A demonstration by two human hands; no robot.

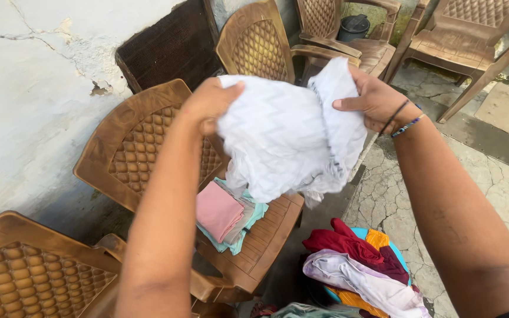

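1. Fingers of my left hand (210, 106) closed on a white cloth (287, 138).
2. My right hand (375, 97) gripped its other edge, above a brown chair (266, 235) with folded clothes (225, 215).

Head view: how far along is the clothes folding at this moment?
Done: a small stack of folded clothes, pink on top with teal below, lies on the seat of the brown plastic chair. In hand: the left hand and right hand hold a crumpled white cloth above that chair, not yet folded. Left: a heap of unfolded clothes, maroon, orange and white, fills a blue tub by the floor.
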